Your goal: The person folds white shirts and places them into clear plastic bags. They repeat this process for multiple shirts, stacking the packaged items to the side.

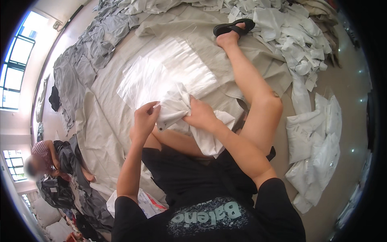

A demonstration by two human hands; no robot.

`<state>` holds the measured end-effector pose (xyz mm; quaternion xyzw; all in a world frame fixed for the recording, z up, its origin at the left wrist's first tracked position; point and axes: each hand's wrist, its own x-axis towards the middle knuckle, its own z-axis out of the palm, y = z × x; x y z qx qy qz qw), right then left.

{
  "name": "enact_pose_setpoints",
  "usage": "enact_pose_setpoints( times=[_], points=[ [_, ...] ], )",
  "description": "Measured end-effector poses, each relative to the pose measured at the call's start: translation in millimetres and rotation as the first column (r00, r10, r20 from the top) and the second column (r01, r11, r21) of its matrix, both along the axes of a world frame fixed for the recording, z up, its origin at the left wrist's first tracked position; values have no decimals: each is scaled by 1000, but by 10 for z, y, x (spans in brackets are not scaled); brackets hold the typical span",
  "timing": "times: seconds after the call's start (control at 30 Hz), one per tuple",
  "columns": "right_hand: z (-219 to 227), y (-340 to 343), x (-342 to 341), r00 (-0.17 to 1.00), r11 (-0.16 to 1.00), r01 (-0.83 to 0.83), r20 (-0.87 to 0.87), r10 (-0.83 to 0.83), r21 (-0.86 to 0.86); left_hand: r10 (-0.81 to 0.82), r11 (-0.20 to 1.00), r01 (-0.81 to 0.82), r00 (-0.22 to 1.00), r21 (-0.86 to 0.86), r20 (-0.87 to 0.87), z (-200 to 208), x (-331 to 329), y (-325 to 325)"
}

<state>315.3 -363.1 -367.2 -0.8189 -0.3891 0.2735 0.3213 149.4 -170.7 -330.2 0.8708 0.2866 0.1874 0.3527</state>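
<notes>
A bunched white garment (176, 108) hangs between my two hands above my lap, with a small dark round spot like a button near its lower left corner. My right hand (201, 115) is closed round a fold of it, and a loose part drapes down over my thigh. My left hand (146, 117) pinches at its left edge, thumb and fingertips together; the exact bit between them is small. Just beyond the garment, shiny clear plastic bags (195, 66) lie flat on a beige ground cloth (107, 117).
Grey garments (76, 64) are heaped along the far left, white garments and packages (290, 36) at the far right. Filled white plastic packs (312, 141) lie at my right. A person (46, 159) sits at the left among dark clothes. A printed white bag (145, 203) lies by my left elbow.
</notes>
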Motion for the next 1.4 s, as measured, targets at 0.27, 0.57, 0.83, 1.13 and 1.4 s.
enact_pose_setpoints(
  times=[0.27,0.57,0.83,1.13,1.4],
  points=[
    [7,111,-153,994,996,17,107,-8,-91,-193,841,172,981,514,-14,25,387,-324],
    [-199,146,189,950,954,287,-98,-295,-89,-187,769,94,979,632,82,-176,292,-131],
    [-232,69,271,902,914,398,-148,-406,-81,-213,751,100,972,653,95,-240,340,-312],
    [-338,91,243,883,887,456,-166,-440,75,-255,811,131,956,570,143,-421,521,-497],
    [-140,343,23,917,918,395,-76,-391,45,-361,682,187,927,707,104,-121,886,-510]
  ],
)
